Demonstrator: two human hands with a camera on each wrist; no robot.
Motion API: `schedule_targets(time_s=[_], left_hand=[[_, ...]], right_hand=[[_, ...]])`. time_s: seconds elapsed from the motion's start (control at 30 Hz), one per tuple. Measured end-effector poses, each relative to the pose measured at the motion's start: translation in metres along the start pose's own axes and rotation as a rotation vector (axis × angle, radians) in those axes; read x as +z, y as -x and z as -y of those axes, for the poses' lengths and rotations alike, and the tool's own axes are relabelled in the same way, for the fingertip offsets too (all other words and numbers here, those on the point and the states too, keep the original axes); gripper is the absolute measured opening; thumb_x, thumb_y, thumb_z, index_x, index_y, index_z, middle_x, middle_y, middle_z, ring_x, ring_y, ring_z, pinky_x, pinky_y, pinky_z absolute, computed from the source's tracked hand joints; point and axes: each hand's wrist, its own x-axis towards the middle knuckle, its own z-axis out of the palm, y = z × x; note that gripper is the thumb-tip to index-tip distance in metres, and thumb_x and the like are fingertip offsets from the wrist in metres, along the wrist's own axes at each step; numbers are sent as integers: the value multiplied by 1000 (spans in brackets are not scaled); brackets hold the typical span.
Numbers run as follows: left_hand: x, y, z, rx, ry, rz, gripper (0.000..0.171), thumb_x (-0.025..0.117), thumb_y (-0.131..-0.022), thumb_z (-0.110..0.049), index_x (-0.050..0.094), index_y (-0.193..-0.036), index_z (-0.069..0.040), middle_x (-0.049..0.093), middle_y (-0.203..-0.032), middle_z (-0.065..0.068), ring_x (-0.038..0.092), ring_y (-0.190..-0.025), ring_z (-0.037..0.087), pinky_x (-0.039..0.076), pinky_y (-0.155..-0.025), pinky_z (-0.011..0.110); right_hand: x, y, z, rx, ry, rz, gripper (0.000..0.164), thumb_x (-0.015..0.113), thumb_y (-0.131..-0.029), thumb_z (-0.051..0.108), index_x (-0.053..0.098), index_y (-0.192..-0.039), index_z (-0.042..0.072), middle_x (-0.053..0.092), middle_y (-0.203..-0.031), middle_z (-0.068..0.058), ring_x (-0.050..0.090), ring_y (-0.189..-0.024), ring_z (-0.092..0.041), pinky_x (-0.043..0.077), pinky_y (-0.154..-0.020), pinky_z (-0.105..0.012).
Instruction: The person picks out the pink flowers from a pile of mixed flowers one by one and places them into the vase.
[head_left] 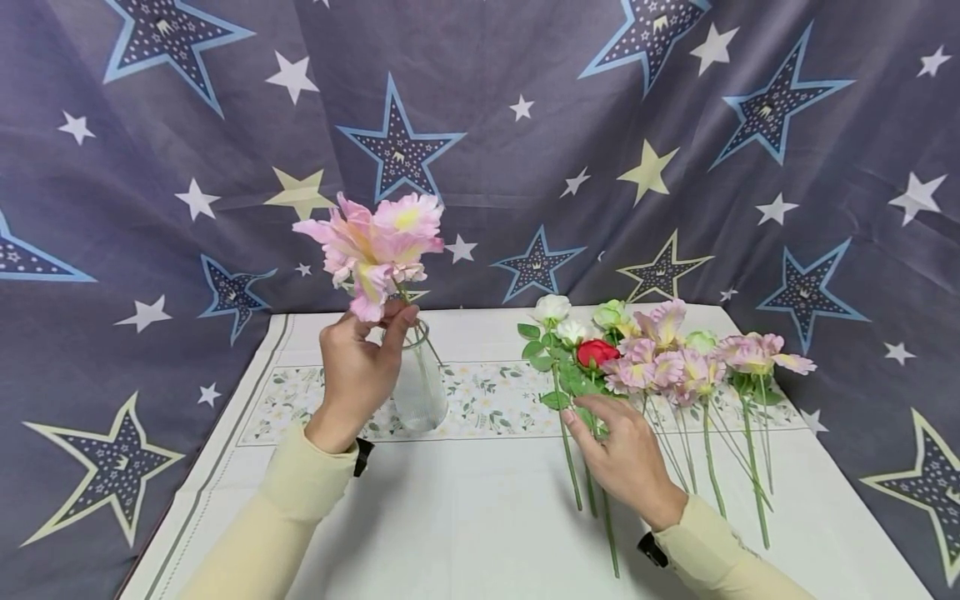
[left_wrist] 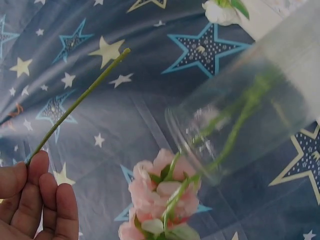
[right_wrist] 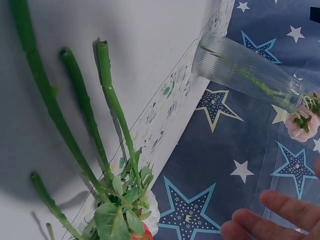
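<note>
Left hand (head_left: 356,371): fingers pinch thin green stem (left_wrist: 75,104) of ruffled pink-and-yellow flower (head_left: 375,242); free end outside upright clear ribbed-glass vase (head_left: 418,392), just right, axes roughly parallel. Right hand (head_left: 626,450) farther, fingers loosely spread, empty.

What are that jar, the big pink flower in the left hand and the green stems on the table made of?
The jar looks like glossy ribbed glass, being see-through, though clear plastic is possible. The pink flower seems matte fabric, judging by its thin, ruffled petals. The green stems look like plastic with a dull sheen: evenly coloured, with blunt ends.
</note>
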Motion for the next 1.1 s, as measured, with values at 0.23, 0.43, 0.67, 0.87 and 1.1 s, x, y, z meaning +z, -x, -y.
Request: schedule_targets(time_s=[0.23,0.43,0.67,0.87,1.1], left_hand=[[-10,-11,4,-1,-15,-41,6,78,-90,-5,77,-89,1,77,-85,11,70,-71,23,50,-72,16],[-16,-24,4,51,-19,-77,3,79,-88,1,77,-89,0,77,-87,10,71,-73,22,52,-74,16],[-20,-29,10,45,-100,-78,7,79,-91,-8,80,-93,-2,79,-91,8,74,-72,27,49,-71,12],[-17,-24,25,27,-112,-101,11,81,-87,-1,80,-97,-1,77,-91,13,75,-82,30,50,-78,20],[-13,-9,41,-35,-161,-56,11,79,-90,-6,78,-95,4,76,-91,17,72,-75,27,49,-73,20]], right_hand=[[1,-2,0,-8,4,-5,35,70,-98,35,75,-117,6,71,-123,-15,64,-117,-37,50,-98,-58],[0,-3,1,-6,3,2,35,69,-99,36,75,-117,8,71,-123,-14,64,-117,-36,51,-97,-57],[-1,-5,1,-24,4,-7,34,69,-98,35,75,-117,7,72,-123,-13,65,-115,-35,51,-97,-56],[-1,-5,1,-23,8,-13,34,69,-99,35,75,-117,7,72,-122,-13,66,-115,-35,52,-96,-56],[-1,-4,2,-30,10,-24,33,70,-98,33,75,-116,7,72,-122,-14,66,-114,-36,52,-96,-56]])
